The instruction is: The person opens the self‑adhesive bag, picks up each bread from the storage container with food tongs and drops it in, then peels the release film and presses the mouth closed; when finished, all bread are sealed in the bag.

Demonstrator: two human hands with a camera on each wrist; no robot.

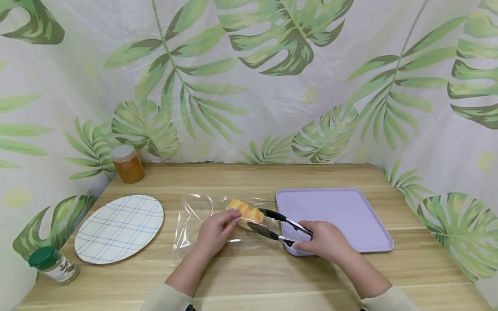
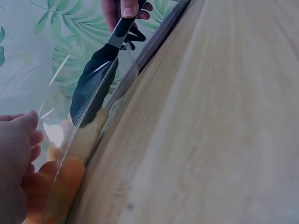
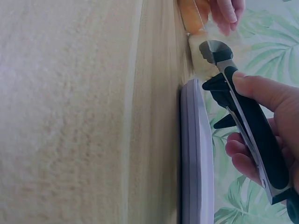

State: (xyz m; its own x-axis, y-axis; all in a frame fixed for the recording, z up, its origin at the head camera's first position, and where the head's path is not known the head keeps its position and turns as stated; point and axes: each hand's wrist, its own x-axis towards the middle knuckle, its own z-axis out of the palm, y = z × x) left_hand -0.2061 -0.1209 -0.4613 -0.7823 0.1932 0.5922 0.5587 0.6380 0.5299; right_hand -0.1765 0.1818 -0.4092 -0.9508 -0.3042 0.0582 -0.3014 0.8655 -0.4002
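The right hand (image 1: 324,239) holds a pair of kitchen tongs (image 1: 267,232) with black heads and metal arms, its thumb and fingers wrapped around the handles above the left edge of a tray. The tongs' two heads stand apart, one on each side of the right end of a golden-brown bread roll (image 1: 246,210) whose top is ridged in rounded bumps. The roll lies near the middle of a wood-grain table (image 1: 249,285), among the folds of a clear plastic bag (image 1: 194,224); in the left wrist view, the shiny film and its seam run across the roll and the tongs' near head. The left hand (image 1: 215,231) is at the roll's near left side, thumb and fingertips brought together on the film; whether they also touch the bread is hard to tell. The rectangular lilac tray (image 1: 330,216) with a raised rim lies just to the right of the bag. On the left of the table is a round white plate (image 1: 120,229) with a blue checked pattern. Behind it, at the back left corner, stands a jar (image 1: 130,168) of amber contents with a pale lid; in front of it, at the left edge, is a small labelled seasoning jar (image 1: 58,265) with a green cap. A white cloth (image 1: 272,112) printed with green tropical leaves hangs behind the table.
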